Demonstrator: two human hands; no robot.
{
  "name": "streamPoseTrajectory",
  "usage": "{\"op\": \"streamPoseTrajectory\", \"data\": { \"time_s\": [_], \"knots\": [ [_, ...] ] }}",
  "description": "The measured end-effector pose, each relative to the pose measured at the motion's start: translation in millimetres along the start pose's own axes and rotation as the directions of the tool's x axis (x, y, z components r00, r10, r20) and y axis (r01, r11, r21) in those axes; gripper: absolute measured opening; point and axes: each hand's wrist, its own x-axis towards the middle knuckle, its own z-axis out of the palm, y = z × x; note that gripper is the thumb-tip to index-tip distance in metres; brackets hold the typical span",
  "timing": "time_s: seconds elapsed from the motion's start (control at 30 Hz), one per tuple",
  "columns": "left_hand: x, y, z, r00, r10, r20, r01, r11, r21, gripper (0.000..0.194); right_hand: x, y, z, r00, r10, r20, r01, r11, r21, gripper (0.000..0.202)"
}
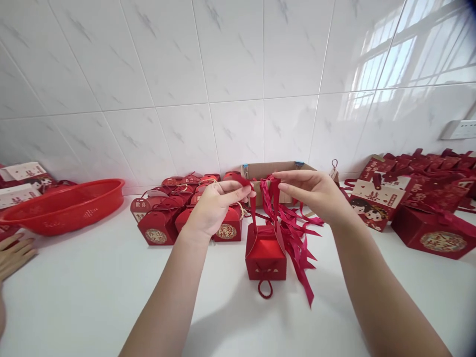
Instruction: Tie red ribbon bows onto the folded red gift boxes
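A small dark red gift box [266,253] stands on the white tabletop in front of me, with a cord loop hanging off its near face. From the box's two sides a red ribbon [275,198] rises in two strands. My left hand [219,201] pinches one strand between thumb and fingers, above and left of the box. The other strand is pinched by my right hand [307,188], above and right. Just behind and right of the box lies a bundle of loose red ribbons [297,238], partly hidden by my right hand and the strand.
Several red gift boxes [158,225] stand in rows at the back left. An open cardboard box [286,168] sits against the tiled wall. A red plastic basket [74,206] is far left, near another person's hand [15,255]. More gift boxes [433,233] crowd the right.
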Motion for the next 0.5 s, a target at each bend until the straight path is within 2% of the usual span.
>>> {"op": "streamPoseTrajectory", "data": {
  "time_s": [0.1, 0.27, 0.4, 0.5],
  "knots": [
    [-1, 2, 6.3, 0.995, 0.034, -0.094, -0.034, 0.999, 0.0, 0.016, 3, 5, 10, 0.991, -0.117, -0.063, 0.118, 0.993, 0.011, 0.03],
    [-2, -1, 11.1, 0.956, 0.127, -0.263, -0.127, 0.992, 0.017, 0.019, 2, 8, 15, 0.961, -0.262, -0.086, 0.253, 0.962, -0.104, 0.034],
    [-3, -3, 14.1, 0.936, 0.188, -0.299, -0.187, 0.982, 0.034, 0.019, 0, 4, 15, 0.937, -0.327, -0.121, 0.324, 0.945, -0.048, 0.031],
    [-6, -1, 16.5, 0.93, 0.199, -0.308, -0.195, 0.98, 0.045, 0.019, -1, 1, 16, 0.93, -0.318, -0.186, 0.327, 0.945, 0.02, 0.026]
  ]
}}
